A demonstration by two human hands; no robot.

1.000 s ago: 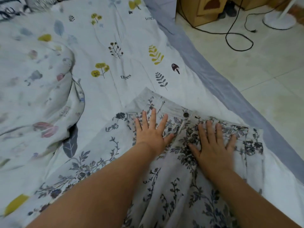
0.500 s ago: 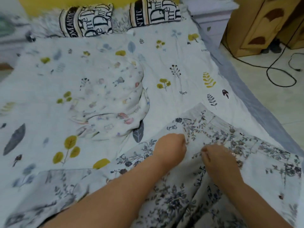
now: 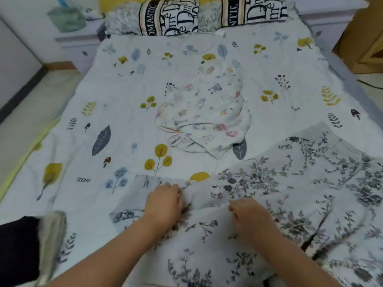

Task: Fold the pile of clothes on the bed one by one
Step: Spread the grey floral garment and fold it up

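My left hand [image 3: 164, 200] and right hand [image 3: 247, 214] both have a curled grip pinching the floral dress [image 3: 279, 195], spread across the lower right of the bed [image 3: 116, 104]. A crumpled garment [image 3: 209, 112] lies mid-frame, above.

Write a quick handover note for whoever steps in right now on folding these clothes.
Left hand: fingers curled, gripping an edge of the floral garment.
Right hand: also gripping that garment's fabric, a little nearer.
The floral garment lies spread over the near right of the bed, not yet folded.
A crumpled pastel-print garment waits mid-bed, untouched.
Something dark sits at the near left edge; too blurred to tell what.
Left: fold the floral piece, then the pastel one.
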